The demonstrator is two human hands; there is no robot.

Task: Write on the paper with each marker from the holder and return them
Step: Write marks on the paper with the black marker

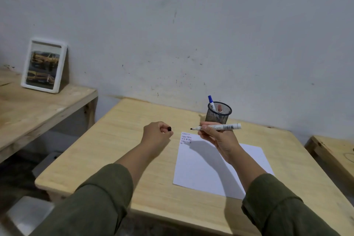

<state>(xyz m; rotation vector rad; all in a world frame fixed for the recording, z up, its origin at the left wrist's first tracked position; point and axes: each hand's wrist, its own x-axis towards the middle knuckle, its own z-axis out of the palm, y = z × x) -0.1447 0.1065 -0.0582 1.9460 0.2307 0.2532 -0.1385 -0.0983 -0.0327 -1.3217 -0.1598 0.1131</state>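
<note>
Two olive-green sleeves [99, 203] are reaching in from the near edge, forearms stretching out over a pale wooden table [107, 151]. A white sheet of paper [203, 170] is lying flat on the table toward the right, its near corner sitting under the right forearm. Rows of short dark and red strokes [186, 138] are showing at the paper's far left corner, and the right hand's shadow is falling across the sheet just beside them.

The left hand [156, 136] is hovering above the bare wood left of the paper, its grip curling narrowly round a small black cap [169, 128], which is poking out between thumb and fingers. The right hand [215, 136] is raised above the far edge of the paper, its grip closing on an uncapped marker [220, 127] with a white barrel. The marker is lying roughly level in the air, its dark tip pointing left toward the cap, the two well apart.

Just behind the right hand, a black mesh holder [219, 114] is standing upright on the table near the wall. A blue-capped marker [211, 102] is leaning in it, sticking up past the rim, and something reddish [220, 108] is showing inside, too blurred to name.

Farther off to the left, a white-framed picture [43, 65] is leaning against the grey wall [191, 25] on a separate wooden bench [38, 105].
</note>
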